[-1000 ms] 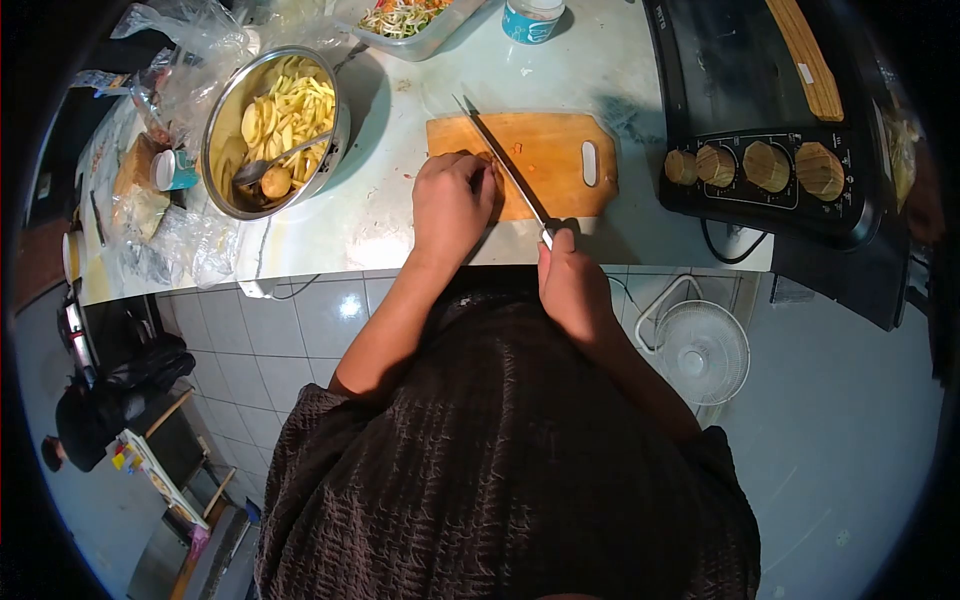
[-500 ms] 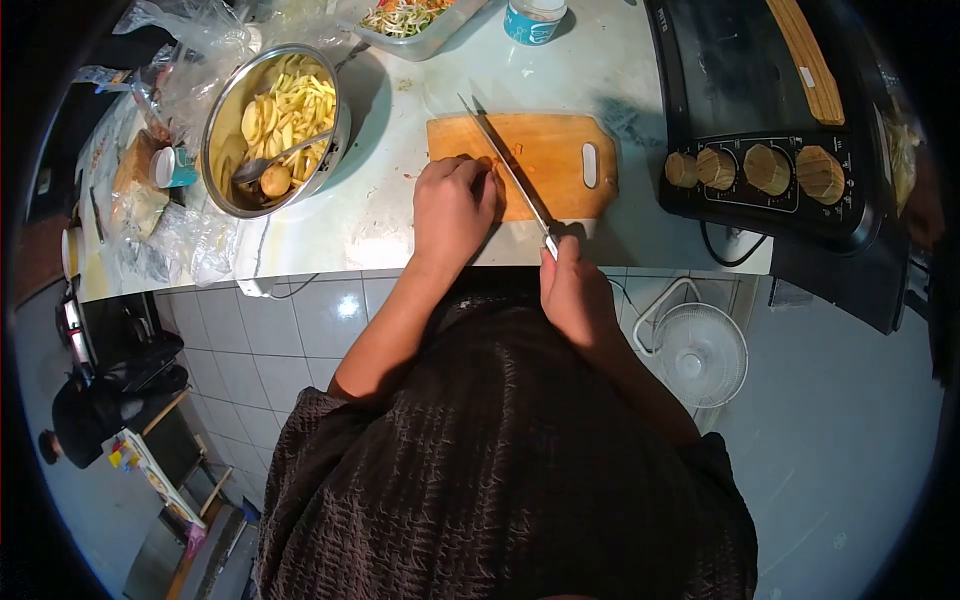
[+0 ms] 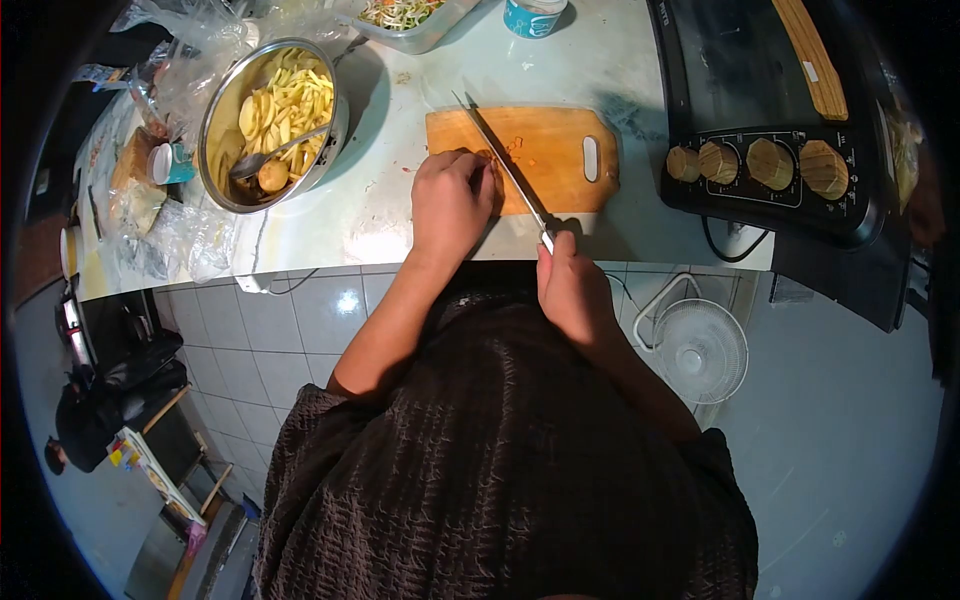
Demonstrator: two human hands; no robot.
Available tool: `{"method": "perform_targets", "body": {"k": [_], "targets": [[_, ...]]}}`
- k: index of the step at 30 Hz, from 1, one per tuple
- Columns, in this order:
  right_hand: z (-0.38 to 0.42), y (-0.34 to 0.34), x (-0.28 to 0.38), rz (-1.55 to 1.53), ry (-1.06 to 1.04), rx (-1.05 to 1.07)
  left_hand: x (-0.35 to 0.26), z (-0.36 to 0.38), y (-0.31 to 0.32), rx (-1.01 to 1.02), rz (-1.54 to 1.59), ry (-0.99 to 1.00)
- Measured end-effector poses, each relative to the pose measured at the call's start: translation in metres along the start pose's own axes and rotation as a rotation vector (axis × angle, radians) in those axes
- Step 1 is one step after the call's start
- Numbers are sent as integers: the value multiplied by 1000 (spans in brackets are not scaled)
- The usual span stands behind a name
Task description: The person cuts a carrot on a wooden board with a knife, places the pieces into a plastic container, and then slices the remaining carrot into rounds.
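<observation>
My right hand [image 3: 574, 290] is closed round the handle of a long knife [image 3: 512, 177], whose blade slants across the wooden cutting board [image 3: 560, 140] toward its far left. On the left part of the board my left hand [image 3: 450, 205] rests with its fingers curled, close beside the blade. A bit of something orange-red shows at its fingertips, but the fingers mostly hide what they hold. Small orange pieces [image 3: 518, 143] lie on the board just right of the blade.
Left of the board stands a metal bowl [image 3: 338, 150] of pale cut strips with a spoon [image 3: 245, 165]. A plastic container [image 3: 425, 38] and a blue-white cup [image 3: 533, 18] sit at the back. A black toaster oven [image 3: 770, 120] stands right. Another person [image 3: 85, 420] is at far left.
The view has shifted slightly. A few more orange pieces show right of the blade. Both hands keep almost the same pose, with the knife still against the board.
</observation>
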State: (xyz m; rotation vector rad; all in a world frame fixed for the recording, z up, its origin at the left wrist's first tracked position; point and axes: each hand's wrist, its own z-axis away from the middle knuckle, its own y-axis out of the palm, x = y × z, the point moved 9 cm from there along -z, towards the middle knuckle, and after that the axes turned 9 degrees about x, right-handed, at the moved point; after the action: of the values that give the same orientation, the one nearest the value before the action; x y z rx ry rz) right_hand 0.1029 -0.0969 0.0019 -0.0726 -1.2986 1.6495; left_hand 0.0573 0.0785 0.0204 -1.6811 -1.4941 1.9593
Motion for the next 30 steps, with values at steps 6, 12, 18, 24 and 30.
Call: {"method": "perform_targets", "body": {"k": [6,12,18,24,30], "targets": [[-5,3,2,-5,-55,-59,0,-1,1,6,1,5],[-3,2,1,0,-54,-77,1,-2,1,21,-24,-30],[3,-4,-3,1,-3,-58,-2,-2,1,-16,-4,4],[4,-5,-1,-18,-26,-61,-6,0,-3,-6,-10,3],[4,-3,-1,-27,-51,-55,-1,0,0,4,-24,-6]]}}
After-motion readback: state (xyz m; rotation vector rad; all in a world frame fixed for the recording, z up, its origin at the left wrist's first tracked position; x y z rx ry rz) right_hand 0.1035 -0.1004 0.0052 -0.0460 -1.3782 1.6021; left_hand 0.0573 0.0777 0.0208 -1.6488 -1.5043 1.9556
